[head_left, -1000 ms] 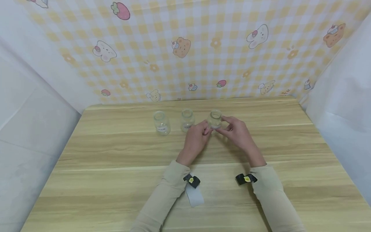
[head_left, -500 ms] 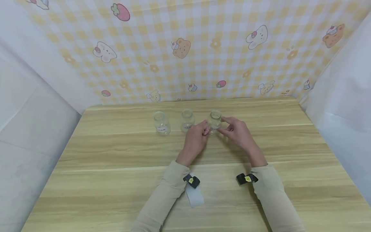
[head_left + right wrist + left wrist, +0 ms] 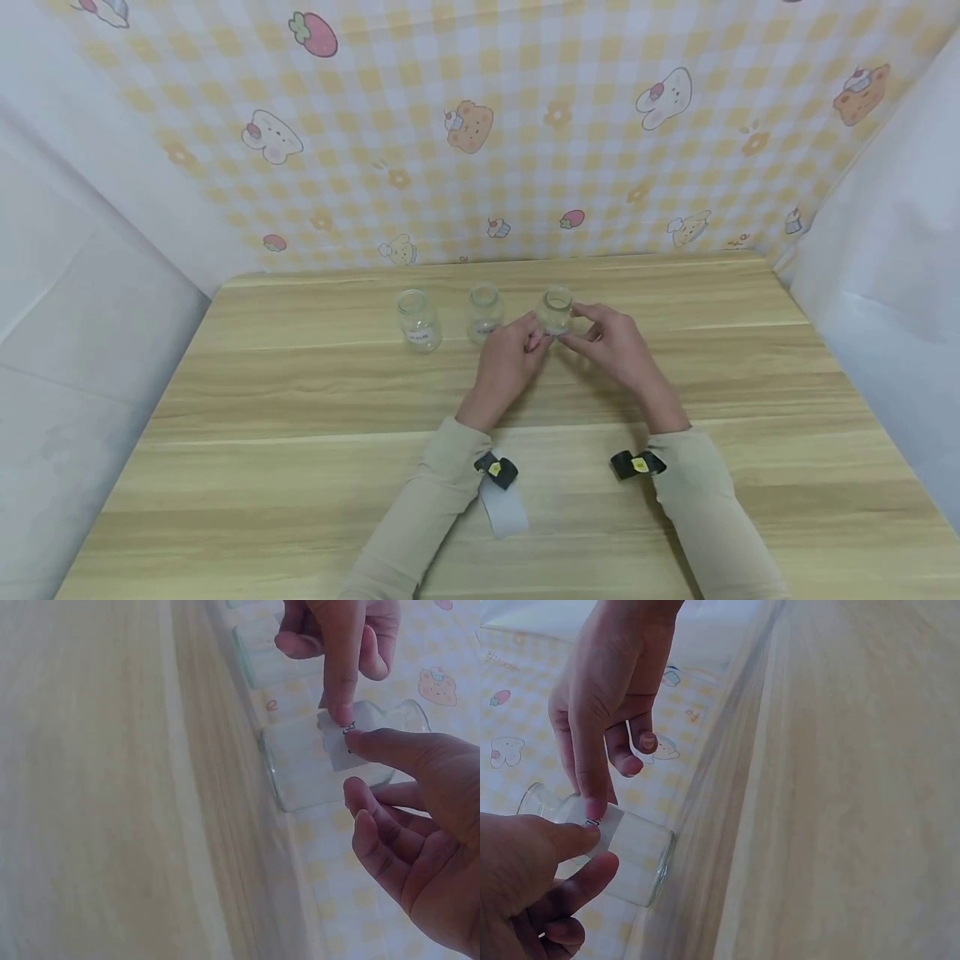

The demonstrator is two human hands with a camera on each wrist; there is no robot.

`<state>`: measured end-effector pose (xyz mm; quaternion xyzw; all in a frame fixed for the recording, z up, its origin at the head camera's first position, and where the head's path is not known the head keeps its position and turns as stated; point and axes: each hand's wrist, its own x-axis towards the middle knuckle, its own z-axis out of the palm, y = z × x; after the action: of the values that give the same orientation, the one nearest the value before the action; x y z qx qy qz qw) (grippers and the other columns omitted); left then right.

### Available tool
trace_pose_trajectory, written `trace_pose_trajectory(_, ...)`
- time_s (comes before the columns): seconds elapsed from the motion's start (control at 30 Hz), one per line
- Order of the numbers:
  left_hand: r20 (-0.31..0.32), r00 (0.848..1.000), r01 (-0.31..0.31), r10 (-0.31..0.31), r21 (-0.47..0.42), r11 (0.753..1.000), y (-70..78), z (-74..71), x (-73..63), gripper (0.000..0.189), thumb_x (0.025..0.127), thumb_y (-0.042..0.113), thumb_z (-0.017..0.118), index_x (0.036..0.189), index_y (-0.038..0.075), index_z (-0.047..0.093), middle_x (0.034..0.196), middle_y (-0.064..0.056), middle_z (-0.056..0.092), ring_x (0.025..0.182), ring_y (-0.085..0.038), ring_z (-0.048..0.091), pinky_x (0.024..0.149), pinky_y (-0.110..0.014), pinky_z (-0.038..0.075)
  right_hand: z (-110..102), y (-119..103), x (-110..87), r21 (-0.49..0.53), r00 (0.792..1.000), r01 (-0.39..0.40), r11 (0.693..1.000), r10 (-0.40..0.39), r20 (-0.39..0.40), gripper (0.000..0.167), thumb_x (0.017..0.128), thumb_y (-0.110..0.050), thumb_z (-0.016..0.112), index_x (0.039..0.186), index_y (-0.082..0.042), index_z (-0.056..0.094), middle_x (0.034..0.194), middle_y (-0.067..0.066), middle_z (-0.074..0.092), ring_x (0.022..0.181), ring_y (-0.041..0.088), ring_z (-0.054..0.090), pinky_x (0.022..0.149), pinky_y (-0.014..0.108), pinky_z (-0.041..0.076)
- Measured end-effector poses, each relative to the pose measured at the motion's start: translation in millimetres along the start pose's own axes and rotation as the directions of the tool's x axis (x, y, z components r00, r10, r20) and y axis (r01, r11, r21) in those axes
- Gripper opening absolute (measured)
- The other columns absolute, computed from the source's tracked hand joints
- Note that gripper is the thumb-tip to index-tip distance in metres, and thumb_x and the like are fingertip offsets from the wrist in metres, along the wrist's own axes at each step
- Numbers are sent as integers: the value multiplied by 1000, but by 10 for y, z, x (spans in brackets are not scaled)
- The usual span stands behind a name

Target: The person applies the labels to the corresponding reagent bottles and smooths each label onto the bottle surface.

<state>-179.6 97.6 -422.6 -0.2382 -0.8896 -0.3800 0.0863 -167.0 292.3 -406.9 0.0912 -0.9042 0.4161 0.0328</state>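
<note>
A clear glass jar [image 3: 557,305], open at the top, stands upright at the right end of a row of jars. My left hand [image 3: 504,363] holds its left side, and my right hand [image 3: 619,348] grips it from the right. Both thumbs press on the white label [image 3: 341,754] on the jar's front, their tips close together, covering part of its dark writing. In the left wrist view the right hand [image 3: 607,697] reaches to the label from above, its other fingers loosely bent. The left fingers are partly hidden in the head view.
Two more labelled glass jars, a middle jar [image 3: 484,310] and a left jar [image 3: 417,321], stand left of the hands on the wooden table [image 3: 300,467]. A whitish paper strip [image 3: 506,510] lies by the left forearm. A checked cloth [image 3: 360,133] hangs behind the table.
The right thumb slid right along the label half a second ago and is now back toward the left thumb. The jars stay in place.
</note>
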Motion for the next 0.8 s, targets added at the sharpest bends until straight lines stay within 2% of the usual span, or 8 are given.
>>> trace_pose_trajectory(0.07, -7, 1000, -1, 1, 3, 1000, 1, 6, -2, 46, 96, 8, 74, 66, 14, 39, 127, -16, 70, 76, -17, 62, 60, -19, 39, 8, -3, 0, -1, 1000, 3, 1000, -3, -4, 49, 93, -15, 79, 137, 3, 63, 122, 21, 70, 73, 21, 69, 56, 26, 50)
trace_pose_trajectory(0.2, 0, 1000, 10, -10, -14, 1000, 5, 13, -2, 45, 89, -9, 70, 66, 14, 38, 132, -19, 65, 67, -18, 55, 54, -20, 34, 5, 10, 0, -11, 1000, 13, 1000, -13, -8, 45, 95, -7, 75, 135, 8, 61, 124, 23, 69, 74, 23, 70, 57, 24, 51)
trace_pose_trajectory(0.3, 1, 1000, 9, -9, -16, 1000, 1, 14, 2, 43, 86, -11, 69, 66, 14, 39, 128, -19, 70, 60, -16, 47, 53, -19, 32, -1, 19, 0, -11, 1000, 10, 1000, -10, -5, 45, 95, -4, 73, 136, 9, 60, 125, 24, 68, 75, 23, 70, 57, 24, 52)
trace_pose_trajectory(0.4, -4, 1000, -5, 5, -7, 1000, -4, 14, 2, 43, 93, 2, 73, 68, 14, 40, 96, -14, 75, 61, -13, 48, 54, -19, 33, 7, 21, 1, -8, 1000, 2, 1000, -2, -2, 48, 94, -11, 77, 136, 6, 62, 124, 22, 69, 75, 22, 70, 57, 26, 52)
trace_pose_trajectory(0.53, -6, 1000, -13, 13, -13, 1000, -4, 13, 3, 44, 98, 16, 74, 70, 14, 41, 66, -3, 49, 59, -11, 46, 54, -20, 32, 22, 6, 9, -16, 1000, 2, 1000, -3, -6, 52, 92, -20, 81, 136, 3, 64, 121, 21, 70, 74, 21, 70, 57, 27, 52)
trace_pose_trajectory(0.63, -6, 1000, -3, 3, -13, 1000, -5, 15, 6, 44, 98, 17, 73, 69, 13, 41, 73, -4, 58, 59, -12, 46, 55, -19, 33, 25, -6, 11, -24, 1000, 6, 1000, -7, -11, 51, 93, -19, 80, 136, 4, 63, 121, 21, 70, 74, 22, 70, 57, 27, 52)
trace_pose_trajectory(0.7, -2, 1000, 5, -5, -11, 1000, -3, 12, 2, 44, 98, 17, 73, 68, 13, 41, 92, -10, 73, 63, -14, 52, 57, -20, 37, 24, -2, 13, -28, 1000, 8, 1000, -8, -9, 51, 93, -17, 79, 136, 4, 63, 122, 21, 70, 74, 22, 70, 56, 27, 52)
trace_pose_trajectory(0.8, 14, 1000, 22, -22, -6, 1000, -1, 5, 0, 43, 98, 16, 73, 68, 12, 43, 123, -15, 73, 72, -18, 61, 63, -21, 44, 16, 11, 15, -33, 1000, 13, 999, -13, -5, 50, 94, -16, 79, 137, 3, 62, 123, 20, 70, 75, 23, 70, 57, 28, 52)
